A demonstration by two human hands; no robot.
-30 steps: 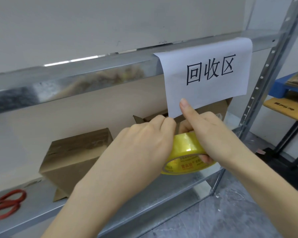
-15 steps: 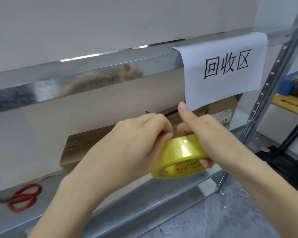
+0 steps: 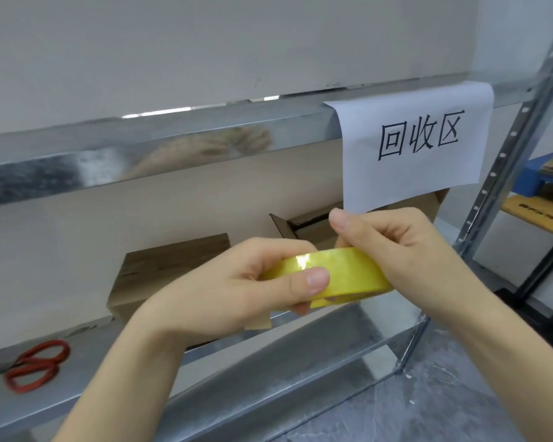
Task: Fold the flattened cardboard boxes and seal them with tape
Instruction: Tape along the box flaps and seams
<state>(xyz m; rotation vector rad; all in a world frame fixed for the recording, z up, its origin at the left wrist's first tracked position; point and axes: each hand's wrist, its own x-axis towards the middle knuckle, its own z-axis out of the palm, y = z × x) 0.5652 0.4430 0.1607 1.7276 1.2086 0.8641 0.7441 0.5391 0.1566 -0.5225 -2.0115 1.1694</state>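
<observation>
At the middle of the head view, just in front of a metal shelf (image 3: 268, 381), both hands meet on a yellow tape roll (image 3: 345, 275) held flat in the air. The left hand (image 3: 233, 295) grips the roll's near left side, thumb pressed on the outer band and fingers curled under it. The right hand (image 3: 409, 250) is curled over the far right side, thumb raised and fingertips bent down onto the roll. It seems to be picking for the loose end, though I cannot tell whether any end has lifted.

Far behind the hands, a folded cardboard box (image 3: 173, 266) sits on the shelf, with an open box (image 3: 304, 218) to its right, partly hidden by a paper sign (image 3: 412, 145) hanging from the upper rail. Red scissors (image 3: 35, 365) lie at the near left of the shelf.

To do this step well, the left hand should hold the roll steady while a right fingernail runs along the band to find the seam. Peel slowly and squarely, since thin tape tends to split into a narrow strip. Pull out enough to span a box seam before reaching for the scissors.
</observation>
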